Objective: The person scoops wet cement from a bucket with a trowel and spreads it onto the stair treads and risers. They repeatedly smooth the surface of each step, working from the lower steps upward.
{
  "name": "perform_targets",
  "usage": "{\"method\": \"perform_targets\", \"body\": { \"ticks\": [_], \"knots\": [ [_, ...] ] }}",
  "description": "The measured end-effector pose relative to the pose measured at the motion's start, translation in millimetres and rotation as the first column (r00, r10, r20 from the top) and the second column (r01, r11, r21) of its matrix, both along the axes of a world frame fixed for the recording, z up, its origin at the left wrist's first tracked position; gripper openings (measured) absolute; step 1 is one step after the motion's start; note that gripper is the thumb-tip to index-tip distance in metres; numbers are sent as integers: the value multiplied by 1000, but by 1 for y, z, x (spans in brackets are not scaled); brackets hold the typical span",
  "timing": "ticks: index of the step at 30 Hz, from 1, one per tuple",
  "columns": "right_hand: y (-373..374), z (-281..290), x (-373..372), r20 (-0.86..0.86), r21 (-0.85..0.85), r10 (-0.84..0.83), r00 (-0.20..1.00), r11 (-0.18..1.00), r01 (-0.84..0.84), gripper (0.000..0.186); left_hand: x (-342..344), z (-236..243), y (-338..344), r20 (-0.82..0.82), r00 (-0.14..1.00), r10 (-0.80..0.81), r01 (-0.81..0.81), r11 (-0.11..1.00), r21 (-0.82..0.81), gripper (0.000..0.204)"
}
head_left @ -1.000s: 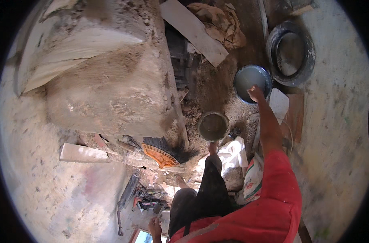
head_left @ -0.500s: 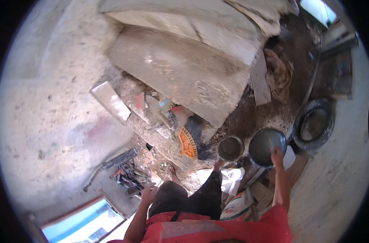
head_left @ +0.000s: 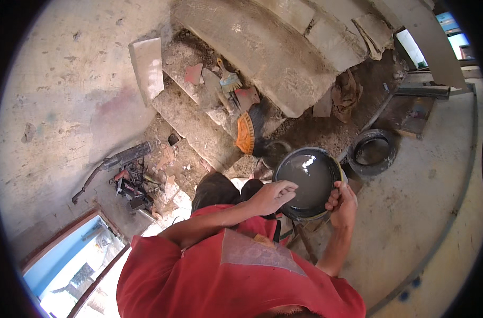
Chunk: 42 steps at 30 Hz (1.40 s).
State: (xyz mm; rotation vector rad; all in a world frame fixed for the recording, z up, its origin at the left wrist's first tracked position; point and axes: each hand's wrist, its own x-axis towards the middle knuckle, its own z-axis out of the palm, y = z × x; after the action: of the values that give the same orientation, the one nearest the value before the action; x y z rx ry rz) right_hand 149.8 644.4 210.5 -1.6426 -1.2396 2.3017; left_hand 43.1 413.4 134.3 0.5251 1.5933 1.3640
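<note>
A round black bowl (head_left: 310, 180) of grey, shiny liquid is held in front of my chest. My left hand (head_left: 273, 196) grips its near left rim, fingers curled over the edge. My right hand (head_left: 343, 204) clasps the right rim, thumb on top. Both forearms reach up from my red shirt. Just beyond the bowl, on the ground, stands a second round container (head_left: 273, 153), mostly hidden behind the bowl.
An orange brush (head_left: 246, 133) leans by rough concrete steps (head_left: 199, 124). A paintbrush (head_left: 229, 80) and tile pieces lie on them. A black tyre-like ring (head_left: 374, 152) sits at the right. A dark power tool (head_left: 117, 159) and scrap lie at the left.
The bowl, held out in my right hand alone, has come in close to my chest. My left hand has risen from my side and taken its rim. The view has swung.
</note>
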Motion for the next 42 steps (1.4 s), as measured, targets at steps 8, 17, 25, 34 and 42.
{"method": "perform_targets", "body": {
  "ticks": [8, 17, 25, 34, 42],
  "knots": [
    [-114, 53, -53, -272, -54, -301, 914, 953, 298, 28, -47, -35, 13, 422, 836, 351, -225, 920, -320, 42],
    [-165, 53, -115, -341, -99, -308, 888, 951, 292, 27, -111, -69, 42, 796, -150, 587, -673, 529, -517, 34],
    [-174, 44, -137, -377, -95, -212, 902, 977, 190, 28, -241, -9, 49, 861, 358, 360, -877, 446, 178, 19],
    [-172, 17, -128, -316, -18, -182, 931, 982, 186, 29, -83, -100, 32, 679, 64, 732, -675, 533, -510, 39],
    [-169, 2, -121, -323, -38, -192, 927, 981, 190, 30, -185, -45, 63, 981, -37, 190, -905, 410, -113, 28]
  ]
}}
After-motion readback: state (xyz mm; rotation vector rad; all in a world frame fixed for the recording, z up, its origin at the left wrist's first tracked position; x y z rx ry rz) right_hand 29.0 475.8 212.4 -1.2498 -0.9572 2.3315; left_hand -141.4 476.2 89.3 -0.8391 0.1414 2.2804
